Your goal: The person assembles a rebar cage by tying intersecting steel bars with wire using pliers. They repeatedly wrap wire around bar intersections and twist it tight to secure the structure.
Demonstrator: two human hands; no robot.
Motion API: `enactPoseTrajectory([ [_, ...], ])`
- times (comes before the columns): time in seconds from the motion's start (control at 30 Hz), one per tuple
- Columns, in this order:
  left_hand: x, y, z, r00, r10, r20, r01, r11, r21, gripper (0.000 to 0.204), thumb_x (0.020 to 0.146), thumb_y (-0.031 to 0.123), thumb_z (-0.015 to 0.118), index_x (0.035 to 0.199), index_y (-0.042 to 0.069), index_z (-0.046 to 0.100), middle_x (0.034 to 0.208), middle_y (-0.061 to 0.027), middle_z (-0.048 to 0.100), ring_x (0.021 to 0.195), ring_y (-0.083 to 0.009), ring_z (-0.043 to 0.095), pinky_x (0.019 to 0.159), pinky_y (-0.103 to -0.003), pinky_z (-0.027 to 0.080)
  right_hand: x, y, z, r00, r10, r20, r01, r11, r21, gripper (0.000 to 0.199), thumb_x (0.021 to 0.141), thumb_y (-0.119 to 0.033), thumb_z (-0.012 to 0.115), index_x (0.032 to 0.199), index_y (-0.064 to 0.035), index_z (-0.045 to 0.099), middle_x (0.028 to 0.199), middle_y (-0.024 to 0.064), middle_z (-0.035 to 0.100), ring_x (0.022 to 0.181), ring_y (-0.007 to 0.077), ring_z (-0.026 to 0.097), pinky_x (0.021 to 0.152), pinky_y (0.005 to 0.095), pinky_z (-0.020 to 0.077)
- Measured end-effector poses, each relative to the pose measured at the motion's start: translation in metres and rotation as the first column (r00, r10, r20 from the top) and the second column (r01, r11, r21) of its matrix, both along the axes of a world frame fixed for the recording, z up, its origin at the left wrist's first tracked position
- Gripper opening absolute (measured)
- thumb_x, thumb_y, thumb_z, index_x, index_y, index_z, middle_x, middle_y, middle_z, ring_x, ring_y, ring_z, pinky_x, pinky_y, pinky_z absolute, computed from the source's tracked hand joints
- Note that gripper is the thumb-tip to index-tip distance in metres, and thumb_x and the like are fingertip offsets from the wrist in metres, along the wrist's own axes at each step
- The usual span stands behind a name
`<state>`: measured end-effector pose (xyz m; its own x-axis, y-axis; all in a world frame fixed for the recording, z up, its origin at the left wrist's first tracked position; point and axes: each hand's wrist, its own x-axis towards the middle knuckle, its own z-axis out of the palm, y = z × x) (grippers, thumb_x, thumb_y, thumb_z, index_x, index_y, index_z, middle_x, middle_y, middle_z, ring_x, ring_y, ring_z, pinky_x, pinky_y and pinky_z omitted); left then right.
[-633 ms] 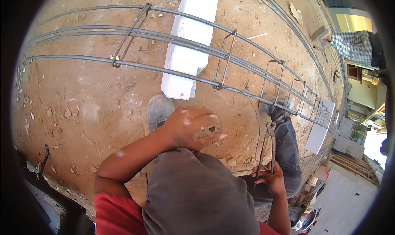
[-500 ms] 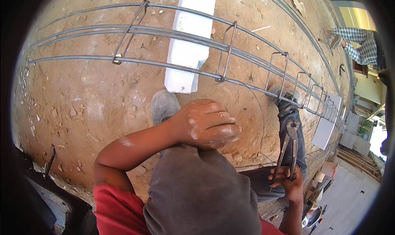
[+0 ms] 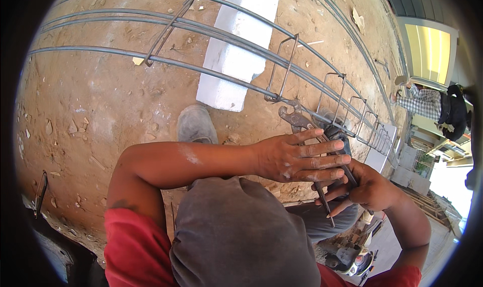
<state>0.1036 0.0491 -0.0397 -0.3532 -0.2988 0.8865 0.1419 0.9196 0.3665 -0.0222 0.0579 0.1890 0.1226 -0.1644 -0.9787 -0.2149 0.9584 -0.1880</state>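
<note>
Pliers [image 3: 302, 123] sit in the right hand [image 3: 370, 189], fingers wrapped tight, near the rebar cage [image 3: 282, 65]. Left hand [image 3: 299, 158] lies flat, fingers spread. Best to squeeze steady.

No labels, signs or screens visible. Only candidate: white rectangular foam block [image 3: 238, 48] at 12 o'clock on dirt, under the rebar cage [image 3: 282, 60]. Packaging or not, can't tell.

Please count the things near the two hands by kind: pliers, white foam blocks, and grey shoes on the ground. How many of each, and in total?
Steel pliers, held in the right hand: 1
White foam block: 1
Grey dusty shoe: 1
Total: 3
</note>
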Motion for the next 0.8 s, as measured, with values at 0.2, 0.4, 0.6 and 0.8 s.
enactPoseTrajectory([
  [0.2,0.000,-0.001,-0.009,0.999,0.039,-0.002,-0.039,0.999,0.033,0.063,0.092,0.028,0.057,0.151,0.024,0.035,0.156,-0.0009,0.037,0.145,-0.0229,0.032,0.122,-0.048,0.013,0.012,-0.026,0.002,0.999,0.024,-0.042,-0.020,0.996,0.088,0.079,0.086,0.020,0.051,0.151,-0.0078,0.016,0.140,0.0291,0.042,0.124,0.0452,0.052,0.092,0.0572,0.0563],
  [0.4,-0.009,-0.001,-0.011,0.983,0.174,-0.063,-0.173,0.985,0.016,0.060,0.094,0.031,0.057,0.150,0.024,0.035,0.155,0.0007,0.038,0.144,-0.0218,0.034,0.122,-0.047,0.014,0.023,-0.038,0.008,0.992,0.109,-0.069,-0.100,0.988,0.121,0.079,0.085,0.020,0.055,0.150,-0.0079,0.020,0.141,0.0273,0.041,0.128,0.0443,0.049,0.092,0.0560,0.0569],
  [0.6,-0.017,-0.002,-0.017,0.967,0.226,-0.115,-0.226,0.974,0.013,0.059,0.095,0.035,0.057,0.149,0.027,0.035,0.152,0.0043,0.041,0.142,-0.0199,0.036,0.122,-0.047,0.015,0.030,-0.039,0.011,0.970,0.194,-0.144,-0.173,0.974,0.144,0.079,0.084,0.022,0.053,0.149,-0.0079,0.022,0.142,0.0260,0.040,0.129,0.0435,0.048,0.092,0.0540,0.0575],
  [0.8,-0.018,-0.002,-0.021,0.968,0.219,-0.122,-0.220,0.976,0.009,0.055,0.095,0.033,0.055,0.147,0.028,0.038,0.151,0.0043,0.042,0.141,-0.0205,0.037,0.122,-0.048,0.014,0.031,-0.036,0.006,0.975,0.167,-0.144,-0.150,0.981,0.124,0.081,0.083,0.022,0.054,0.150,-0.0091,0.021,0.143,0.0253,0.039,0.129,0.0433,0.048,0.092,0.0539,0.0577],
])
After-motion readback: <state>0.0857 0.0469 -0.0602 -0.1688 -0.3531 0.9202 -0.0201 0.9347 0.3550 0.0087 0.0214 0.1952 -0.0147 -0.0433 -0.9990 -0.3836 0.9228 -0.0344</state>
